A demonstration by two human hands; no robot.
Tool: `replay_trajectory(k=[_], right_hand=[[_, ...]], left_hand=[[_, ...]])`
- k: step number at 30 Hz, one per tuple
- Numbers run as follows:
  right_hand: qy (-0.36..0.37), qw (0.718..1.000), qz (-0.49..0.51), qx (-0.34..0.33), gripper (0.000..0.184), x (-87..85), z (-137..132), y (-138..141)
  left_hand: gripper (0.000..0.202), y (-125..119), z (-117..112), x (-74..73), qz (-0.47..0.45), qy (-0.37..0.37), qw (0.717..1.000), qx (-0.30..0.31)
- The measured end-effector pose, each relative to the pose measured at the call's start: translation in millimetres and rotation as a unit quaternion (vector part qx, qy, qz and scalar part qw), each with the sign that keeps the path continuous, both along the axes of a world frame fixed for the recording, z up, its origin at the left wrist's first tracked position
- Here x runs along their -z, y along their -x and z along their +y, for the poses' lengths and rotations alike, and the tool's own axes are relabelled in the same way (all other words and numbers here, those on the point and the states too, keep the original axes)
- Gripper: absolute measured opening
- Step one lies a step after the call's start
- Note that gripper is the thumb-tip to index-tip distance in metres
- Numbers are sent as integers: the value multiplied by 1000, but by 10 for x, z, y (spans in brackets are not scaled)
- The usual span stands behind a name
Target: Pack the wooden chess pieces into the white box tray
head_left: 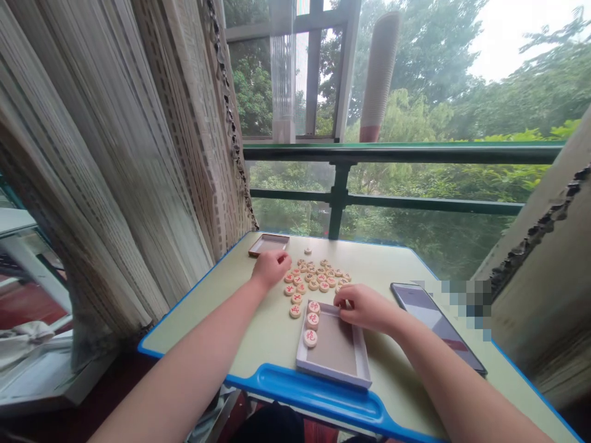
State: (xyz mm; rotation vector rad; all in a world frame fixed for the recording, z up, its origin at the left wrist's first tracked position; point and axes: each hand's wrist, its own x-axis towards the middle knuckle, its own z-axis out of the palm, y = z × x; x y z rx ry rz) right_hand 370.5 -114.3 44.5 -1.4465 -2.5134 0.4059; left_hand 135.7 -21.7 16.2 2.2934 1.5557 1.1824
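My left hand [272, 268] hovers at the left side of a spread of round xiangqi pieces [313, 285]. Its fingers are curled together, and what they hold, if anything, is hidden. My right hand [362, 306] is over the far right corner of an open shallow box [333, 376], fingers bent in; I cannot make out anything between them. Inside the box, three red-lettered pieces [313, 320] lie in a column along the left wall. The loose pieces carry red or dark characters, and one piece [308, 251] sits apart at the back.
A shallow box lid [269, 244] lies at the table's far left. A tablet or large phone [438, 326] rests on the right. The pale table [207, 307] has a blue edge and front tray groove. Curtains [138, 123] hang left; a green railing [401, 152] stands beyond.
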Motion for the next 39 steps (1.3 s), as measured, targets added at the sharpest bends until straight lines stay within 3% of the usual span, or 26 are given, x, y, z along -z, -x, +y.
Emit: replay_trajectory(k=[6,10,16,21,24,29,34,39], right_hand=[[-20,999,25,3,18,61,36,30],[-43,997,58,6,15,37,24,34],[-111,988,100,-24,32,58,45,70],[-97,992,64,-50,39,47,68,33],[-108,992,63,-29,43,40,83,8],[-125,990,58,34,28,110,132,8],[-112,991,60,48,18,149,164,42],[-68,989,70,111,9,130,176,75]], left_hand=[[23,-58,37,67,48,43,997,46],[23,-60,20,50,58,44,996,44],[18,-82,-24,12,50,45,992,103],[20,-111,-81,-12,47,37,989,136],[20,-104,-98,-30,56,39,988,136],[20,-140,-137,-46,72,39,987,142],[21,-221,-220,-70,71,17,982,176],[20,-266,-249,-79,60,13,980,189]])
